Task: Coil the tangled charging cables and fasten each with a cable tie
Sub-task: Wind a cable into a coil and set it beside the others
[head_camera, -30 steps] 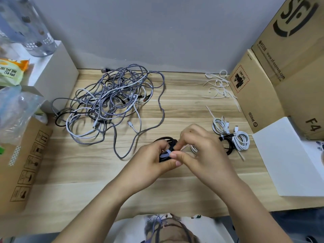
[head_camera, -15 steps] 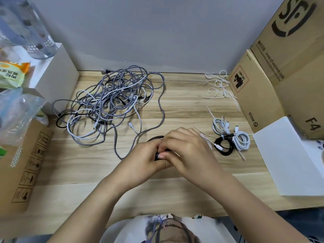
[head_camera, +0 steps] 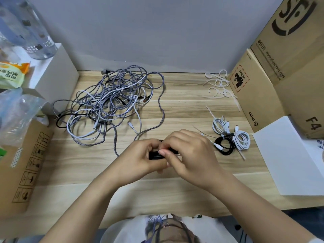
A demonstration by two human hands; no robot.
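Both my hands meet over a coiled black cable (head_camera: 155, 154) just above the wooden table (head_camera: 175, 109). My left hand (head_camera: 140, 158) grips the coil from the left. My right hand (head_camera: 189, 153) curls over it from the right, fingertips pinching at the coil; any tie there is hidden. A big tangle of grey, white and black cables (head_camera: 108, 104) lies at the back left. Three tied coils (head_camera: 231, 135), two white and one black, sit to the right. Loose white cable ties (head_camera: 217, 85) lie at the back right.
Cardboard boxes (head_camera: 273, 76) stand along the right, with a white box (head_camera: 291, 155) in front of them. On the left are a white box (head_camera: 54, 74), a cardboard box (head_camera: 24, 163), a plastic bag (head_camera: 15, 109) and a clear bottle (head_camera: 29, 30).
The hands have closed together over the black coil. The pale tie seen between the fingers a second ago is now covered. The hands shifted slightly left and toward the tangle.
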